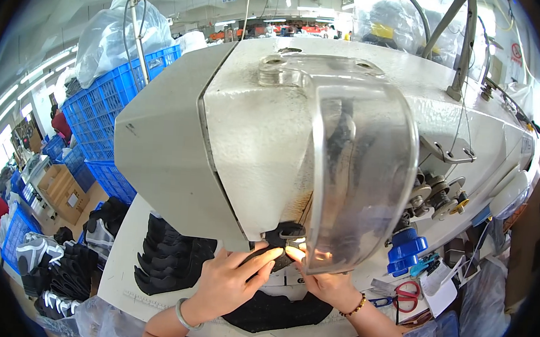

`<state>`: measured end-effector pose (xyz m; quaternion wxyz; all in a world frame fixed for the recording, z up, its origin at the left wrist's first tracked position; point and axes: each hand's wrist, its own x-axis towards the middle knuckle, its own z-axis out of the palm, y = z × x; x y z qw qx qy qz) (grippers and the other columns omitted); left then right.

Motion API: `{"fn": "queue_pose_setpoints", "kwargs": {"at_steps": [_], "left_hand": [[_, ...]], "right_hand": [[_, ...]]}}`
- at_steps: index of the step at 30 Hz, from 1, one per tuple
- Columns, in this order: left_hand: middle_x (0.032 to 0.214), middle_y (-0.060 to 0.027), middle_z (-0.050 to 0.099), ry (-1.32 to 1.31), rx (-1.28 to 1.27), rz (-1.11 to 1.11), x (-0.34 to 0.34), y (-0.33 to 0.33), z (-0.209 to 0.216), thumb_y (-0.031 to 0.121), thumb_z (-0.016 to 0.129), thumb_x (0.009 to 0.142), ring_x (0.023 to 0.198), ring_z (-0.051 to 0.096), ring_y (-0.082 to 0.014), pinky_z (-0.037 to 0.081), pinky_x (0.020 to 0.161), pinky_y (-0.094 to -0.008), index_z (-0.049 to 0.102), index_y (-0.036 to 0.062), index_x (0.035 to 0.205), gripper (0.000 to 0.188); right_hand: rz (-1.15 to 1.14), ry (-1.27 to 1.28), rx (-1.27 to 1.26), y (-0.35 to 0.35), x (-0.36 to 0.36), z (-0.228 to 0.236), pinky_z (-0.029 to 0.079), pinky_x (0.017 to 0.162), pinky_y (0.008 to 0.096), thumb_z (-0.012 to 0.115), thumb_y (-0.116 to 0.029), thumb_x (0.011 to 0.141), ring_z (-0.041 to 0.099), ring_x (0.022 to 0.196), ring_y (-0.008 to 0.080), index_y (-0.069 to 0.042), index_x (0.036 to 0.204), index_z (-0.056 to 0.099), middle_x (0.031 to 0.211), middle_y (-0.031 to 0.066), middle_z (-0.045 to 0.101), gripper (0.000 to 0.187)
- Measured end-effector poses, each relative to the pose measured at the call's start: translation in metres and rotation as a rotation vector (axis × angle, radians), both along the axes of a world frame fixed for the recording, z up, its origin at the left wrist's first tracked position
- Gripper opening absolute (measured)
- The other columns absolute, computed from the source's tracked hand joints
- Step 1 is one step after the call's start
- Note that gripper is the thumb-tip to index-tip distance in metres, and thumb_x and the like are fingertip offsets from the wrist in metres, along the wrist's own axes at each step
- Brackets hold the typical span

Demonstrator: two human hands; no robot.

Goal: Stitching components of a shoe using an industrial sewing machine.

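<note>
Under the head of a large off-white industrial sewing machine (257,130), both my hands meet close to the needle area. My left hand (229,283), with a pale bangle at its wrist, pinches a small black fabric piece (284,261) by its left side. From the right, my right hand (329,289), wearing a beaded bracelet, has its fingertips closed on the same piece. A clear plastic guard (362,174) covers some of the right fingers. Below my hands, a larger black piece (277,311) lies on the white table (121,270). The needle itself is hidden.
Stacked black cut pieces (169,255) lie left of my left hand. Red-handled scissors (407,294), a blue plastic part (406,254) and thread tensioners (438,194) are at the right. Grey-and-black shoe pieces (45,253) and blue crates (107,106) stand at the left.
</note>
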<state>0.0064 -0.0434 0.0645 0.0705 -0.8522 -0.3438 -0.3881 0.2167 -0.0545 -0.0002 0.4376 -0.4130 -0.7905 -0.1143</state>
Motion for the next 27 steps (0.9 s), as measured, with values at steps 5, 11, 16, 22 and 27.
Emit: {"fn": "queue_pose_setpoints", "kwargs": {"at_steps": [5,11,16,22,27], "left_hand": [[0.092,0.003,0.066,-0.021,0.095,0.002,0.002,0.0,-0.002,0.012,0.072,0.072,0.054,0.052,-0.0154,0.045,0.045,-0.0249,0.071,0.0168,0.1,0.028],[0.094,-0.0023,0.065,-0.002,0.0,0.046,0.01,-0.008,0.004,0.008,0.071,0.073,0.065,0.059,-0.0189,0.043,0.057,-0.0297,0.071,0.0072,0.091,0.018],[0.095,0.001,0.065,0.032,0.096,0.062,0.005,-0.006,-0.006,0.009,0.072,0.071,0.06,0.053,-0.0166,0.042,0.051,-0.0257,0.071,0.0121,0.096,0.025],[0.098,0.0051,0.064,0.065,0.167,0.069,0.006,-0.007,-0.002,0.012,0.071,0.071,0.055,0.047,-0.0135,0.04,0.043,-0.0214,0.071,0.0175,0.102,0.031],[0.1,0.0041,0.063,0.076,0.128,0.059,0.004,-0.005,-0.002,0.013,0.071,0.073,0.058,0.048,-0.0141,0.042,0.044,-0.0219,0.07,0.0173,0.105,0.032]], "right_hand": [[-0.007,-0.111,-0.073,0.003,0.007,-0.02,0.053,0.067,0.031,0.071,-0.006,0.079,0.066,0.079,0.022,-0.006,0.106,0.066,0.095,0.0077,0.066,0.028],[-0.06,-0.289,0.082,0.007,0.013,-0.017,0.051,0.07,0.0354,0.062,-0.014,0.078,0.063,0.081,0.023,-0.006,0.098,0.063,0.095,0.0078,0.062,0.022],[-0.109,-0.588,0.251,0.004,0.015,-0.011,0.051,0.061,0.0386,0.054,-0.022,0.076,0.061,0.075,0.0249,-0.007,0.093,0.062,0.087,0.0084,0.059,0.024],[-0.077,-0.18,-0.079,-0.004,0.011,-0.009,0.048,0.075,0.0344,0.069,-0.012,0.08,0.059,0.086,0.0199,-0.011,0.118,0.064,0.101,0.0049,0.062,0.038],[0.127,0.062,-0.106,0.005,0.001,0.016,0.047,0.065,0.0341,0.069,-0.012,0.082,0.058,0.074,0.0226,-0.01,0.116,0.065,0.088,0.0066,0.062,0.035]]}}
